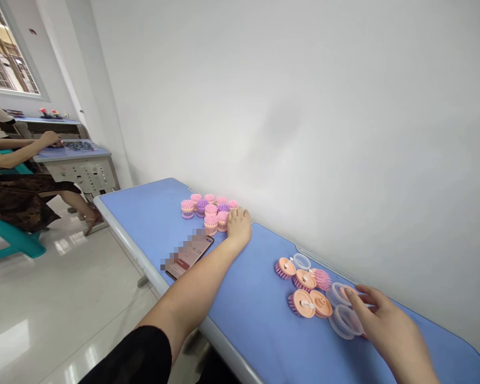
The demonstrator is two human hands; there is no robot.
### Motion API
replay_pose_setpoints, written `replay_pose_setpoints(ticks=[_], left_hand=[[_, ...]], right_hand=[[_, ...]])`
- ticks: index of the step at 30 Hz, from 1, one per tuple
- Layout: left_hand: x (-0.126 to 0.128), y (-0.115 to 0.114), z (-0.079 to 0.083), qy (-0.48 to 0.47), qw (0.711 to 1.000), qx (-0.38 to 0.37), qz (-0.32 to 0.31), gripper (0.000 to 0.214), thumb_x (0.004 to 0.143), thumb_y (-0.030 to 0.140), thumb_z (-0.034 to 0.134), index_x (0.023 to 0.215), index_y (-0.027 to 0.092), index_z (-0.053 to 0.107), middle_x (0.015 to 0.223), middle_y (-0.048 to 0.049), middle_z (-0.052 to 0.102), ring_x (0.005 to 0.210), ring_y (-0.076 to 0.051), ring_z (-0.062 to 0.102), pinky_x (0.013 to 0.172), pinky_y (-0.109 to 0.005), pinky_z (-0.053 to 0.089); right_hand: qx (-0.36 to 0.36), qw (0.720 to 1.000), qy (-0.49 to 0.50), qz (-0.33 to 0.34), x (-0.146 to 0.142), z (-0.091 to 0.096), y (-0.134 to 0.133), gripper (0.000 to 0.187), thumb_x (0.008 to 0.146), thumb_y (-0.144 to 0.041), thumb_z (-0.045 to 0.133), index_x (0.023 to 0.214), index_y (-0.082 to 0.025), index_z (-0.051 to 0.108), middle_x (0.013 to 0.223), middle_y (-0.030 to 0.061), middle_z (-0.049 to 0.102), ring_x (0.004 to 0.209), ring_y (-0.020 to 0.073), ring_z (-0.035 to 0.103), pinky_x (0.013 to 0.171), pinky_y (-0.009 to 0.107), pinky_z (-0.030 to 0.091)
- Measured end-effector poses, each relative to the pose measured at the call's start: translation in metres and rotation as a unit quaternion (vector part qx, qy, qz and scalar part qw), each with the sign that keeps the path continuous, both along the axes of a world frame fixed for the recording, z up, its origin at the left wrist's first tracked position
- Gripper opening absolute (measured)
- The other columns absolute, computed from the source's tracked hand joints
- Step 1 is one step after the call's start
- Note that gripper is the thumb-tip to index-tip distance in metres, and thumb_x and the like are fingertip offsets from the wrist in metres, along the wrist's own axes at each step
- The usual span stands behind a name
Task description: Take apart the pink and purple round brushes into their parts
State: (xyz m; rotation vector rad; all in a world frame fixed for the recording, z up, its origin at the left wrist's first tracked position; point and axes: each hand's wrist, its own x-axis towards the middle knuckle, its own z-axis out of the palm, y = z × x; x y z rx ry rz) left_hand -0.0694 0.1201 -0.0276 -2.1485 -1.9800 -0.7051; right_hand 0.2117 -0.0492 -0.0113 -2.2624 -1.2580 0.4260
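On the blue tabletop, the outstretched left hand touches pink brushes.

We see a matt blue table, smooth plastic brush heads, clear plastic rings, and glossy floor tiles.

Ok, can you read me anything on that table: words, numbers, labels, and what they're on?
Phone: digits on the screen, pixelated and too blurred to read.
Orange brush backs: small white marks, too small to tell whether they are text.
No other readable words, brands or labels.
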Motion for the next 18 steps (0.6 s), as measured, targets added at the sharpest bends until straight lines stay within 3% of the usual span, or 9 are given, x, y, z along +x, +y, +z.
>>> replay_pose_setpoints(ticks=[5, 10, 15, 18], left_hand=[[0.002, -0.004, 0.004, -0.014, 1.0, -0.013, 0.001, 0.028, 0.085, 0.011, 0.053, 0.111, 0.013, 0.064, 0.126, -0.0163, 0.053, 0.118, -0.031, 0.047, 0.097, -0.042, 0.043], [0.002, -0.008, 0.006, -0.011, 1.0, -0.018, 0.009, 0.033, 0.086, 0.003, 0.042, 0.107, 0.014, 0.066, 0.142, -0.0165, 0.046, 0.125, -0.031, 0.044, 0.098, -0.043, 0.041], [0.001, -0.007, 0.006, 0.011, 0.999, -0.03, 0.006, 0.036, 0.091, 0.006, 0.039, 0.114, 0.016, 0.064, 0.115, -0.0158, 0.064, 0.116, -0.028, 0.052, 0.096, -0.043, 0.04], [0.001, -0.007, 0.006, 0.022, 0.999, -0.038, 0.006, 0.036, 0.093, 0.009, 0.038, 0.116, 0.018, 0.065, 0.114, -0.0158, 0.064, 0.113, -0.03, 0.054, 0.094, -0.045, 0.039]], right_hand=[[0.006, 1.0, 0.01, 0.015, 0.007, -0.004, 0.004, 0.054, 0.066, -0.068, 0.053, 0.096, -0.026, 0.066, 0.1, 0.0082, 0.075, 0.075, 0.0303, 0.07, 0.061, 0.039, 0.05], [0.019, 1.0, 0.013, 0.021, -0.003, 0.001, -0.001, 0.051, 0.065, -0.067, 0.05, 0.093, -0.027, 0.065, 0.101, 0.006, 0.075, 0.085, 0.029, 0.069, 0.062, 0.037, 0.05], [0.035, 0.999, 0.006, 0.023, -0.012, 0.003, -0.002, 0.055, 0.066, -0.069, 0.047, 0.094, -0.026, 0.065, 0.098, 0.0072, 0.075, 0.085, 0.029, 0.069, 0.066, 0.037, 0.049], [0.055, 0.998, 0.007, 0.02, -0.016, 0.003, -0.002, 0.054, 0.066, -0.067, 0.049, 0.093, -0.024, 0.066, 0.095, 0.0084, 0.075, 0.084, 0.0293, 0.069, 0.066, 0.037, 0.048]])
